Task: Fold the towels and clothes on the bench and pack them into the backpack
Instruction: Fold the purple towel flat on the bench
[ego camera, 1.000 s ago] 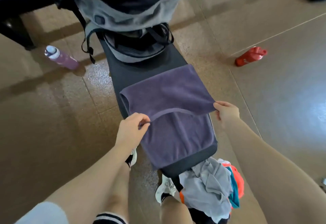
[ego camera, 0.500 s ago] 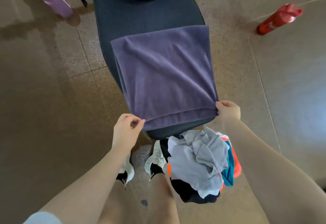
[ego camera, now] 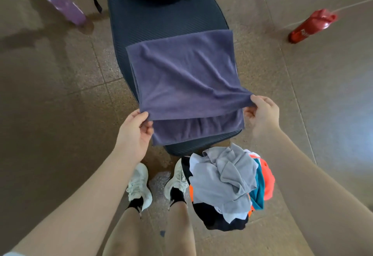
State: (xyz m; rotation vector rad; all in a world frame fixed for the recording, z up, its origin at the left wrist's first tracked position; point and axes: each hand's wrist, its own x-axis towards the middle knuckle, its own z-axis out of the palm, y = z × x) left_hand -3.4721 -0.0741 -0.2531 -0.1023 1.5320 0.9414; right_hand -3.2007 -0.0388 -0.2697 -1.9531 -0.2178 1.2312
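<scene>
Currently the soft purple terry towel (ego camera: 181, 74) lies on the dark ribbed padded bench (ego camera: 161, 13), left hand (ego camera: 133, 132) and right hand (ego camera: 262, 112) each pinching a near corner of its top layer; advisable: match corners squarely before smoothing the fold flat.

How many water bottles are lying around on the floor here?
2: a purple bottle on the floor left of the bench, a red bottle on the floor to its right. Others may lie out of view.
</scene>
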